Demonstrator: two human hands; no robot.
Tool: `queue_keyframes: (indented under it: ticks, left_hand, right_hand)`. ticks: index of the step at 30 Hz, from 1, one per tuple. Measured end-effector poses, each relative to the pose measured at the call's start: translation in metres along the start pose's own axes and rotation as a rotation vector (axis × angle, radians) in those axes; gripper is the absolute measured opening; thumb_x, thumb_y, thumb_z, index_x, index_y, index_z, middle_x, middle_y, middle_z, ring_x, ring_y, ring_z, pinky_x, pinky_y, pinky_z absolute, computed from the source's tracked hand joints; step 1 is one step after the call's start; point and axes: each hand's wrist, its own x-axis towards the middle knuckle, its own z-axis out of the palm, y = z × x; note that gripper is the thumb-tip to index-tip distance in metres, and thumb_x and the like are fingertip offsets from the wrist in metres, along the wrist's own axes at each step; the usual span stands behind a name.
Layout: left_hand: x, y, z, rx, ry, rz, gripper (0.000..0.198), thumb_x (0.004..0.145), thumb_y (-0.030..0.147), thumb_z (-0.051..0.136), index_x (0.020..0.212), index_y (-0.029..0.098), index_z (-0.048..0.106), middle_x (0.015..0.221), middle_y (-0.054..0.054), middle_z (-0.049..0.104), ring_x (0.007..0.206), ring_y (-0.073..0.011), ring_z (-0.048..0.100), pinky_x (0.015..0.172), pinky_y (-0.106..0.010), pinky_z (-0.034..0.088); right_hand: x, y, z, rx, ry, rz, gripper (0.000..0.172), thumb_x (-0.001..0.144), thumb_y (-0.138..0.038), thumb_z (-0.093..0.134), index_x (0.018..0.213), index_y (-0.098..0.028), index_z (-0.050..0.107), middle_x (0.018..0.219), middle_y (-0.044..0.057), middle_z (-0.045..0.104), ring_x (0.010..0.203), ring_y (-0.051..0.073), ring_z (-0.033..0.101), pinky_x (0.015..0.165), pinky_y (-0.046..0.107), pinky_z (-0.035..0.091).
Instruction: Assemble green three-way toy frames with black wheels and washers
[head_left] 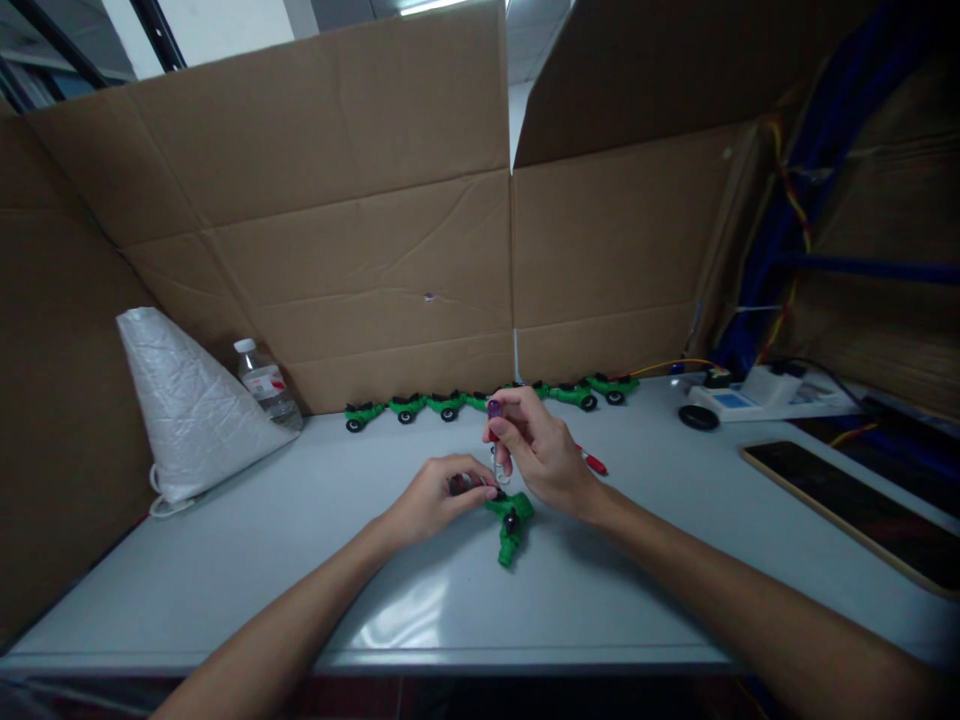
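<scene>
A small green toy vehicle (511, 524) lies on the grey table (300, 560) in front of me. My left hand (439, 497) pinches its near end, fingers closed on the toy. My right hand (536, 450) holds a slim tool with a purple cap (494, 409) upright, its lower tip pointing down at the toy. A red-tipped item (594, 462) pokes out just behind my right hand.
A row of several finished green toy vehicles (450, 404) lines the cardboard wall (375, 250). A white woven bag (187, 405) and a water bottle (266, 390) stand at the left. A power strip (750, 395), a black wheel (699, 417) and a dark tablet (862, 510) lie at the right.
</scene>
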Motion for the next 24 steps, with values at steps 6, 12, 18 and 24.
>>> queue_keyframes:
  ticks: [6, 12, 18, 24]
  left_hand:
    - [-0.0002, -0.0039, 0.0007, 0.012, 0.006, -0.002, 0.029, 0.096, 0.042, 0.07, 0.102, 0.014, 0.077, 0.095, -0.007, 0.073, 0.08, -0.0156, 0.06, 0.071, -0.024, 0.045]
    - [-0.0002, -0.0076, 0.0016, 0.004, 0.01, 0.007, 0.03, 0.097, 0.043, 0.07, 0.103, 0.015, 0.077, 0.095, -0.008, 0.072, 0.081, -0.0163, 0.061, 0.072, -0.026, 0.046]
    - [-0.0002, -0.0084, 0.001, 0.0, 0.002, -0.002, 0.03, 0.096, 0.043, 0.07, 0.102, 0.014, 0.077, 0.093, -0.008, 0.072, 0.08, -0.0166, 0.061, 0.07, -0.026, 0.044]
    - [0.0001, -0.0051, 0.0014, -0.006, -0.001, -0.009, 0.034, 0.096, 0.047, 0.07, 0.102, 0.014, 0.078, 0.092, -0.007, 0.071, 0.077, -0.0152, 0.058, 0.068, -0.025, 0.043]
  right_hand:
    - [0.0007, -0.0033, 0.0015, 0.001, -0.034, 0.013, 0.022, 0.109, -0.044, 0.05, 0.118, -0.025, 0.046, 0.088, -0.001, 0.064, 0.055, 0.01, 0.059, 0.049, 0.023, 0.047]
    - [0.0009, -0.0038, 0.0021, 0.035, -0.048, 0.059, 0.022, 0.107, -0.044, 0.053, 0.115, -0.025, 0.047, 0.086, -0.002, 0.065, 0.054, 0.01, 0.059, 0.049, 0.023, 0.048]
    - [0.0046, -0.0049, 0.0067, 0.329, -0.067, 0.191, 0.029, 0.102, -0.048, 0.062, 0.107, -0.027, 0.043, 0.098, 0.001, 0.072, 0.044, 0.007, 0.054, 0.036, 0.019, 0.043]
    - [0.0087, -0.0051, 0.0067, 0.532, -0.145, 0.247, 0.038, 0.096, -0.05, 0.07, 0.115, -0.026, 0.047, 0.09, -0.002, 0.068, 0.043, 0.007, 0.055, 0.037, 0.019, 0.047]
